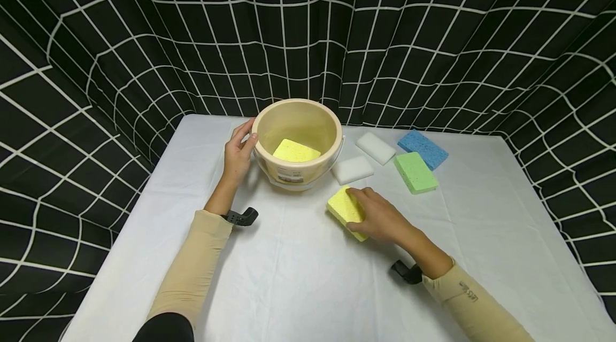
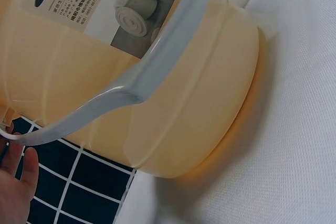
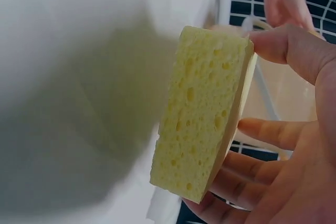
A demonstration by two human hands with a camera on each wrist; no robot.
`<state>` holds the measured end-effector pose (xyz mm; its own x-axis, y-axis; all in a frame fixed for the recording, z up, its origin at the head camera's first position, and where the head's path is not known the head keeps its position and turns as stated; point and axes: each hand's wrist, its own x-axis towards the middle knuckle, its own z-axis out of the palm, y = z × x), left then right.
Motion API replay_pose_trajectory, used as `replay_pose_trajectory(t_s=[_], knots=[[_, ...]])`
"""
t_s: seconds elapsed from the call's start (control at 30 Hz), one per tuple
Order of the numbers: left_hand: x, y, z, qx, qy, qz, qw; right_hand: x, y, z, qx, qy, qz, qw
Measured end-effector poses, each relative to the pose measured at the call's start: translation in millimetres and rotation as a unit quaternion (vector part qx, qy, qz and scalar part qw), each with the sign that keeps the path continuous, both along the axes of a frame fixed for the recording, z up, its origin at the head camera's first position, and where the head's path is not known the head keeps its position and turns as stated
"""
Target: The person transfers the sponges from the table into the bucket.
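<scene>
Head view shows us a black cloth curtain with a white grid (image 1: 308,26) across the upper part of the frame, and below it a bench covered in white cloth (image 1: 289,278). Two beige fabric sleeves come in, one at lower left (image 1: 192,267), one at lower right (image 1: 476,302). Just above the centre we find a round cream plastic bucket (image 1: 303,128), upright.

At its left, the person's left-hand grip (image 1: 238,155) rests against the side near the rim, fingers fairly straight. Right of centre, the right-hand grip (image 1: 380,216) pinches a yellow rectangular sponge (image 1: 346,212) between thumb and fingers; we cannot tell whether it touches the bench.

A second yellow rectangular sponge (image 1: 295,152) lies inside the bucket. Farther right we see two white rectangular sponges (image 1: 375,148) (image 1: 353,170), then a blue rectangular sponge (image 1: 430,152) touching a green rectangular sponge (image 1: 416,172). In the left wrist view, a grey curved handle (image 2: 168,48) crosses the upper middle, just beside a printed paper label (image 2: 105,6).
</scene>
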<state>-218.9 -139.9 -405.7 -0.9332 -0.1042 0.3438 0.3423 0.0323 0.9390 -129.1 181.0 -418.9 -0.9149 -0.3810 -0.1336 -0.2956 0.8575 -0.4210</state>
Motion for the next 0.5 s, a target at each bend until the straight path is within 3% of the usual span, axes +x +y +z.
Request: replay_pose_trajectory(t_s=[0.23, 0.4, 0.5], knots=[[-2.6, -1.3, -4.4, 0.001, 0.0, -0.003, 1.0, -4.8, 4.9, 12.8, -0.017, 0.002, -0.003, 0.9998], [-15.6, -4.6, -23.4, -0.002, 0.012, 0.009, 0.9999, -9.0, 8.2, 21.6, -0.023, 0.007, -0.007, 0.9997], [-18.2, -5.7, -27.4, -0.001, 0.009, 0.01, 0.9999, -10.5, 9.8, 24.5, -0.029, 0.011, -0.007, 0.9995]])
